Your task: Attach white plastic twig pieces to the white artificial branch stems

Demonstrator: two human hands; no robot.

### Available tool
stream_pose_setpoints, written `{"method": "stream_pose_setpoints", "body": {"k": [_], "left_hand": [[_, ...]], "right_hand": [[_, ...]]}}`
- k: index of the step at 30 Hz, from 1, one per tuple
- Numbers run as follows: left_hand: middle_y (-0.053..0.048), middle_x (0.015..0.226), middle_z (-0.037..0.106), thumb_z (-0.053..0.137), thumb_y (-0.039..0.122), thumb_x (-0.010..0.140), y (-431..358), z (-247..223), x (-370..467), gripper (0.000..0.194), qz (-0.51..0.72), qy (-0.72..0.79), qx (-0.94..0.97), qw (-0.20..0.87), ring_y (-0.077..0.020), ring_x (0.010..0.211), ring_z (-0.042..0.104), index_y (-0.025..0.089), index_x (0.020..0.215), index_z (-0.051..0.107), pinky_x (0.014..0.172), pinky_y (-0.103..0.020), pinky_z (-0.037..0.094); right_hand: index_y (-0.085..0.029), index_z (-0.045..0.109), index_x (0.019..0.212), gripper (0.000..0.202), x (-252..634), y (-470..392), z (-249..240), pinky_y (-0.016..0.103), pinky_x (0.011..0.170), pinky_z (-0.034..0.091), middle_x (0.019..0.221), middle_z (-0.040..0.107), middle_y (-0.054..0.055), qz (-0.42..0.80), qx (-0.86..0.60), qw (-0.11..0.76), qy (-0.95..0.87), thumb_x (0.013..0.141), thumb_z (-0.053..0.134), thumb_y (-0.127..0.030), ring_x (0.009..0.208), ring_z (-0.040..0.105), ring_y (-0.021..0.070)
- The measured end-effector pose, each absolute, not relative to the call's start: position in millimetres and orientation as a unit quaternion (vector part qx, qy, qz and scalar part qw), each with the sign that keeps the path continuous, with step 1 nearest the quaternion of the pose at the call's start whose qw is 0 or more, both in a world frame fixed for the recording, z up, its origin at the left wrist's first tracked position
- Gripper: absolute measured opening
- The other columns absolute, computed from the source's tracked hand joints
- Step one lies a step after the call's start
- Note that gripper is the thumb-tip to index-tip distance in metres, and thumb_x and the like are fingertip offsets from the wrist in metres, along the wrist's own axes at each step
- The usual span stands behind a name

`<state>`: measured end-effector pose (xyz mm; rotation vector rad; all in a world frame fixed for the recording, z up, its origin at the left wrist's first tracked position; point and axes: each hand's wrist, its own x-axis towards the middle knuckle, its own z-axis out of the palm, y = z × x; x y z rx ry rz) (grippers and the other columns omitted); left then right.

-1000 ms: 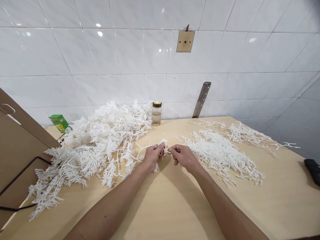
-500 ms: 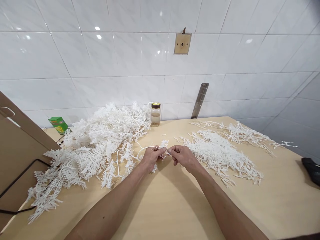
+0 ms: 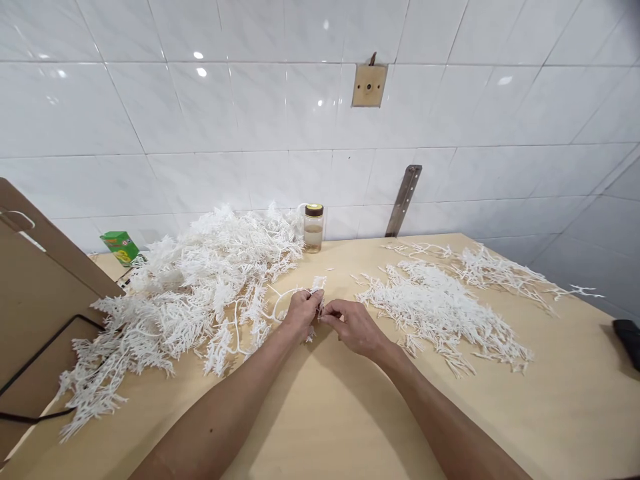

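My left hand [image 3: 303, 311] is closed around a white plastic branch [image 3: 319, 284] whose small feathery twigs stick out above and below the fingers. Close beside it, my right hand [image 3: 353, 325] pinches at the same branch with thumb and forefinger; what exactly lies between those fingertips is too small to see. A thick curved white stem runs from the left hand toward a large heap of white branched sprigs [image 3: 200, 280] on the left. To the right lies a flatter pile of loose white twig pieces [image 3: 440, 310].
Bare, stripped stems [image 3: 500, 273] lie at the back right of the wooden table [image 3: 330, 427]. A lidded jar of liquid [image 3: 313, 230] stands by the tiled wall. Around the left edge are a green box [image 3: 120, 248] and a cardboard box [image 3: 45, 307]. A black object [image 3: 627, 341] sits far right.
My right hand has come slightly down and left, closer to my left hand. The left hand still grips the branch, which now sits a little further left. The view has shifted slightly.
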<state>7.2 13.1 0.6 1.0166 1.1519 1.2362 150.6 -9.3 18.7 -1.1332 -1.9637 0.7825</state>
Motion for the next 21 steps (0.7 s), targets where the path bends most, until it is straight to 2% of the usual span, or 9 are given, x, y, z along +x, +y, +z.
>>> {"method": "stream_pose_setpoints", "body": {"k": [3, 7, 10, 15, 21], "left_hand": [[0.004, 0.045, 0.044, 0.079, 0.054, 0.06, 14, 2, 5, 0.046, 0.518, 0.472, 0.413, 0.581, -0.0083, 0.044, 0.036, 0.018, 0.053, 0.052, 0.048, -0.026, 0.029], [0.002, 0.048, 0.048, 0.081, 0.054, 0.06, 11, 5, 5, 0.046, 0.52, 0.467, 0.417, 0.581, -0.0086, 0.046, 0.039, 0.016, 0.055, 0.055, 0.05, -0.026, 0.029], [0.003, 0.048, 0.047, 0.08, 0.053, 0.061, 10, 4, 7, 0.045, 0.521, 0.473, 0.422, 0.572, -0.0081, 0.045, 0.038, 0.017, 0.055, 0.054, 0.049, -0.026, 0.027], [0.002, 0.049, 0.05, 0.078, 0.053, 0.062, 9, 3, 10, 0.044, 0.517, 0.482, 0.433, 0.559, -0.0089, 0.045, 0.041, 0.017, 0.056, 0.054, 0.049, -0.025, 0.029], [0.002, 0.048, 0.05, 0.078, 0.054, 0.061, 8, 5, 10, 0.045, 0.522, 0.476, 0.437, 0.557, -0.009, 0.045, 0.042, 0.016, 0.056, 0.054, 0.048, -0.025, 0.03]], "right_hand": [[-0.022, 0.066, 0.076, 0.017, 156, -7, 22, 0.024, 0.051, 0.047, 0.069, 0.066, 0.001, 0.293, -0.474, 0.399, -0.728, 0.083, 0.057, -0.034, 0.059, 0.059, 0.0149], [-0.02, 0.06, 0.077, 0.022, 163, -3, 23, 0.025, 0.046, 0.047, 0.063, 0.06, -0.002, 0.329, -0.557, 0.458, -0.61, 0.081, 0.06, -0.042, 0.044, 0.056, 0.0118], [-0.019, 0.058, 0.075, 0.024, 156, -4, 21, 0.023, 0.044, 0.047, 0.063, 0.06, -0.002, 0.398, -0.556, 0.452, -0.572, 0.079, 0.062, -0.043, 0.044, 0.058, 0.0114], [-0.019, 0.056, 0.073, 0.026, 141, -8, 17, 0.019, 0.033, 0.036, 0.062, 0.062, -0.001, 0.441, -0.565, 0.416, -0.56, 0.077, 0.065, -0.044, 0.042, 0.06, 0.0124], [-0.018, 0.058, 0.077, 0.021, 141, -8, 16, 0.019, 0.038, 0.041, 0.057, 0.061, -0.003, 0.451, -0.555, 0.45, -0.535, 0.076, 0.068, -0.037, 0.043, 0.059, 0.0114]]}}
